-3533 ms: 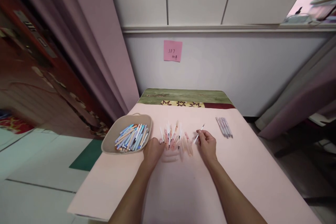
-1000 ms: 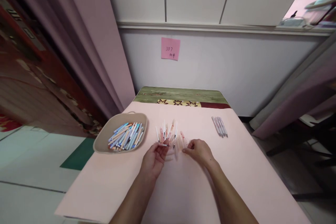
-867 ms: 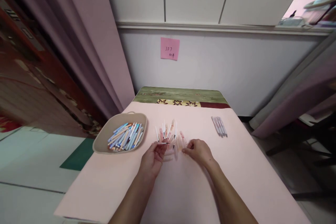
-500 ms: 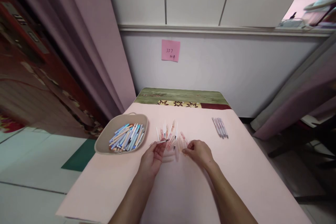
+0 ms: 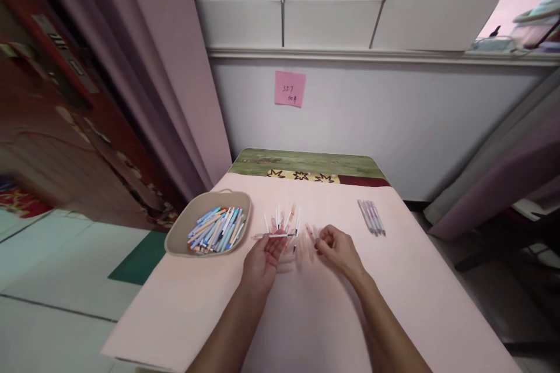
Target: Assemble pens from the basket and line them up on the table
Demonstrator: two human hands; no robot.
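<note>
My left hand (image 5: 263,256) is closed around a thin white pen refill (image 5: 278,236) with a dark tip, held sideways over the table. A clear, slender piece sticks out at the left end of the refill. My right hand (image 5: 340,252) has thumb and fingers pinched together at the right side of the pile; what they hold, if anything, is too small to make out. Between and beyond the hands lies a loose pile of pen parts (image 5: 292,217): white refills and clear pinkish barrels. Part of the pile is hidden behind my left fingers.
A beige basket (image 5: 178,232) full of assembled-looking pens (image 5: 217,230) stands at the left. Several clear greyish pens (image 5: 371,218) lie side by side at the right. The table (image 5: 315,326) has a pale pink cover, and a pink note (image 5: 290,88) is stuck on the wall behind.
The view has shifted slightly. My right hand has drawn a little to the right, away from the pile. More of the refill in my left hand shows now.
</note>
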